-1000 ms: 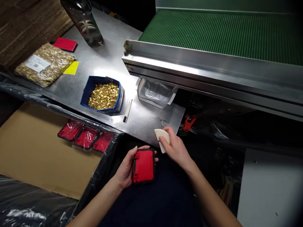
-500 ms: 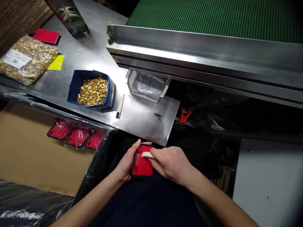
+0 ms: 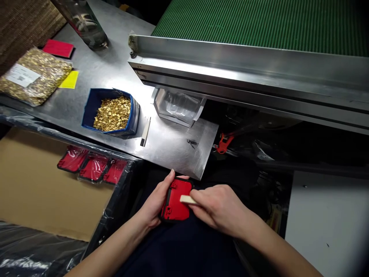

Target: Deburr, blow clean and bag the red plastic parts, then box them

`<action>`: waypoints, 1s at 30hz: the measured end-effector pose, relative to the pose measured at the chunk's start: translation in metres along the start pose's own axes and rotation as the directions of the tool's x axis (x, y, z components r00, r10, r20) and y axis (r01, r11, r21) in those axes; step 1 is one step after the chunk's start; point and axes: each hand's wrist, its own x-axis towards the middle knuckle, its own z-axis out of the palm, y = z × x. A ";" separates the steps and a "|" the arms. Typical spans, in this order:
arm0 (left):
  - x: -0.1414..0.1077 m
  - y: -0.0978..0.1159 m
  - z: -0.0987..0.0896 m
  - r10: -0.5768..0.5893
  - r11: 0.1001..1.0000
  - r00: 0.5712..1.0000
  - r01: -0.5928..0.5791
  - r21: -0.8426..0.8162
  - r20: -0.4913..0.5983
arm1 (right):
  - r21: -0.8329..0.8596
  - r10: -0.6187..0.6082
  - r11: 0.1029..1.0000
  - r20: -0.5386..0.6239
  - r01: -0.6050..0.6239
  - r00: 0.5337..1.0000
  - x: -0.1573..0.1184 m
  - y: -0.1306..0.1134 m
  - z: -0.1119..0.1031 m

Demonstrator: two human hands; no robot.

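Note:
A red part with a black rim point(image 3: 178, 204) is held above my lap, beyond the front edge of the metal table. My left hand point(image 3: 157, 200) grips it along its left side, thumb on the upper edge. In my right hand point(image 3: 217, 206) is a small pale flat tool point(image 3: 188, 199), pinched between thumb and fingers, its end over the red face. Whether the tool touches the face I cannot tell. Three similar red parts point(image 3: 94, 167) in clear plastic lie in the cardboard-coloured box at the left.
On the metal table point(image 3: 170, 148) stand a blue bin point(image 3: 88, 115) of gold-coloured pieces, a clear bin point(image 3: 178, 107) and a bottle point(image 3: 89, 30). A white pen-like tool point(image 3: 145, 132) lies there. A metal-sided green conveyor point(image 3: 259, 27) spans the upper right.
My right hand and the pale tool have shifted slightly right and down. The red part has moved a little to the right and down, with its face turned slightly.

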 end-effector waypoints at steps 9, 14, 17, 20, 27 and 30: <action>0.003 -0.008 -0.001 -0.024 0.999 1.000 0.024 0.023 -0.007 | 0.033 0.070 0.997 0.013 -0.071 0.997 0.001 -0.001 0.005; 0.005 -0.008 -0.004 -0.013 0.999 1.000 0.012 0.034 0.014 | 0.026 0.052 0.998 0.010 -0.052 0.999 0.002 -0.005 0.005; 0.006 -0.009 -0.006 -0.029 0.999 1.000 0.029 0.017 0.011 | 0.049 0.084 0.995 0.028 -0.085 0.996 0.003 -0.004 0.006; 0.007 -0.010 -0.008 -0.046 0.999 0.999 0.046 0.003 0.013 | 0.068 0.049 0.996 0.046 -0.052 0.998 0.003 -0.006 0.008; 0.006 -0.013 -0.009 -0.045 0.999 0.999 0.045 -0.015 0.025 | 0.062 0.079 0.995 0.068 -0.083 0.995 0.004 -0.008 0.005; 0.006 -0.013 -0.008 -0.043 0.999 0.999 0.043 -0.005 0.015 | 0.041 0.066 0.997 0.078 -0.070 0.995 0.005 -0.010 0.005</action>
